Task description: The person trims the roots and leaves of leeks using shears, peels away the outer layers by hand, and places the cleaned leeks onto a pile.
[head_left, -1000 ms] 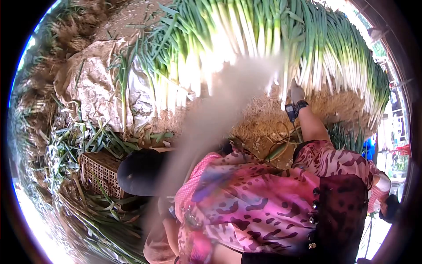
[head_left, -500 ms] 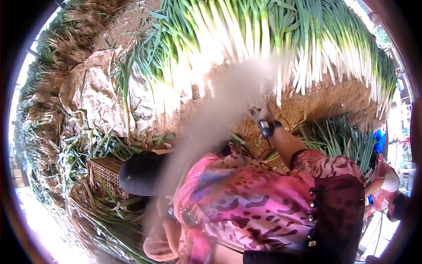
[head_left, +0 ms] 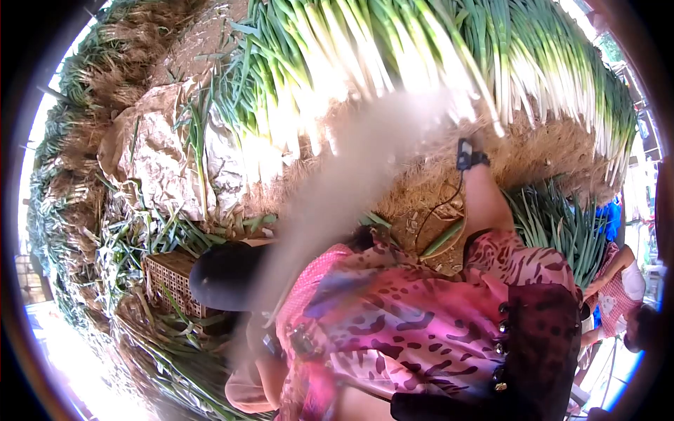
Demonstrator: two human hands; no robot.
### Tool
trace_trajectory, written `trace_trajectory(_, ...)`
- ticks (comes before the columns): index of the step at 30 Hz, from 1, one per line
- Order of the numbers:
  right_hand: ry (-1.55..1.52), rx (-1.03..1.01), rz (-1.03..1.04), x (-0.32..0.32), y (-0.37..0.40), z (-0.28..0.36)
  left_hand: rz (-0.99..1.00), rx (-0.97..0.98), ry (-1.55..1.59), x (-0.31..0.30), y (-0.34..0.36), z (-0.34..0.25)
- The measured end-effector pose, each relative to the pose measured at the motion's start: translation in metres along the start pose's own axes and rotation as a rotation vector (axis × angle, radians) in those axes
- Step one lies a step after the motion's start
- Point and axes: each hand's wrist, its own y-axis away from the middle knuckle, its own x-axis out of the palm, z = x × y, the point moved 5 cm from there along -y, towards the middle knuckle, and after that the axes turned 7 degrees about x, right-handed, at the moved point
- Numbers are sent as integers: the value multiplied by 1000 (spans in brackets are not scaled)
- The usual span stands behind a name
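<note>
My right hand, with a dark device strapped at its wrist, reaches up to the white ends of a long row of leeks. A grey-beige smear across the view hides most of its fingers, so I cannot tell whether they grip anything. One leek slants out beside the hand, its white end lower than its neighbours. Brown roots lie along the row's lower side. At the lower left, part of my left forearm shows beside my patterned pink clothing; the left hand is hidden behind the smear.
Loose green leaves lie right of my arm. A brown plastic crate stands at left, among scattered leaves and stalks. Crumpled sheeting lies at upper left. Another person is at the far right.
My right hand has moved up and to the right, from the root side to the white ends. Leeks near it now slant down to the right. The left forearm has hardly moved.
</note>
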Motion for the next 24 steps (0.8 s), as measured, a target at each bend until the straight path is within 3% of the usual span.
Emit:
trace_trajectory(3,25,28,-34,-8,-7,-4,-3,0,-1,1,1,-3)
trace_trajectory(8,23,139,-27,12,4,-75,-24,11,17,2,7,-9)
trace_trajectory(14,42,153,-28,19,10,-84,-121,94,115,-6,10,-21)
trace_trajectory(19,132,174,-35,-6,12,-87,-381,352,357,-53,24,-58)
trace_trajectory(21,382,232,13,-33,20,-102,-625,302,142,-80,55,-110)
trace_trajectory(23,1067,163,303,-43,48,-127,-762,26,1177,-96,57,-95)
trace_trajectory(24,1066,246,249,-18,119,-138,-841,103,1083,-105,64,-94)
